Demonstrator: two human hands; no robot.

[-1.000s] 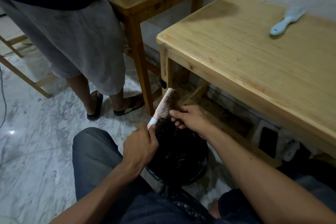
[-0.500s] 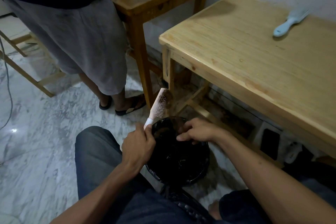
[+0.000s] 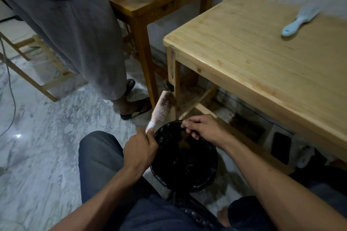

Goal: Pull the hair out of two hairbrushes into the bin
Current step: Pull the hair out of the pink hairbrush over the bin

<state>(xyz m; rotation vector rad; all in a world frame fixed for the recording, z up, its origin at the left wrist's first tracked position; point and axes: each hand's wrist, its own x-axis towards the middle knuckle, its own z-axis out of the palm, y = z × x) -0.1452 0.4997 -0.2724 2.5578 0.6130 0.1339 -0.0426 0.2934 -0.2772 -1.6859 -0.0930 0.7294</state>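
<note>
Head view. The left hand [image 3: 139,153] grips the handle of a pink hairbrush [image 3: 161,106], fingers wrapped round it; the brush tilts up and away, dark hair matted at its far end. The right hand [image 3: 203,127] hovers over the black-lined bin [image 3: 185,159], fingers pressed together in a pinch; whether hair lies between them cannot be told. A light-blue hairbrush [image 3: 300,19] lies on the pale wooden tabletop [image 3: 253,48], well apart from both hands.

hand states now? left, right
Left hand: closed on the pink hairbrush handle.
Right hand: fingers pinched over the bin; holding hair cannot be told.
</note>
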